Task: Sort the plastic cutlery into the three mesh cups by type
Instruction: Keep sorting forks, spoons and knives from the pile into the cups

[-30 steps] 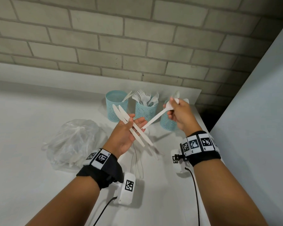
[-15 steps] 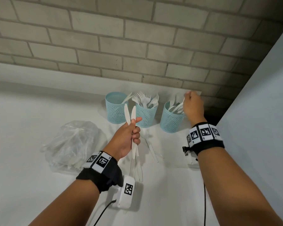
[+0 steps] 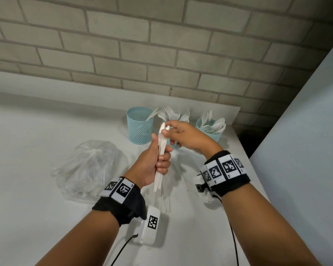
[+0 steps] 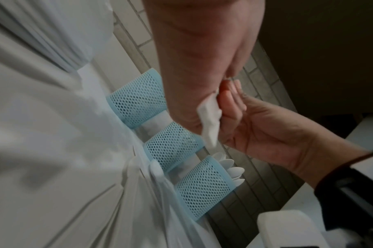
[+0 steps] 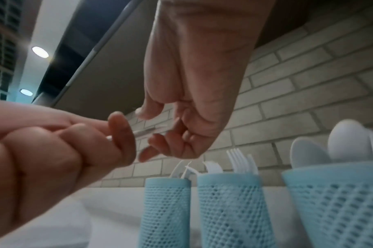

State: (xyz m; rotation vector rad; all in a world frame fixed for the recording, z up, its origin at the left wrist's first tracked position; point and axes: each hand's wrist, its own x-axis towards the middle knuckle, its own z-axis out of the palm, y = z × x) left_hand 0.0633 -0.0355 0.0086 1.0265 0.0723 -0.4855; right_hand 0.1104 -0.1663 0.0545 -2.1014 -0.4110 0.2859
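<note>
My right hand (image 3: 183, 136), spoon dropped in the right cup (image 3: 211, 131), now pinches the tips of the knives (image 3: 161, 150) my left hand (image 3: 154, 162) clamps; knife cup (image 3: 139, 125) next.

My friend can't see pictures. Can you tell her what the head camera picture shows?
A left hand grips white plastic knives upright while the right hand touches their tips. Behind stand three blue mesh cups, holding a knife, forks and spoons; a plastic bag lies on the white table.
</note>
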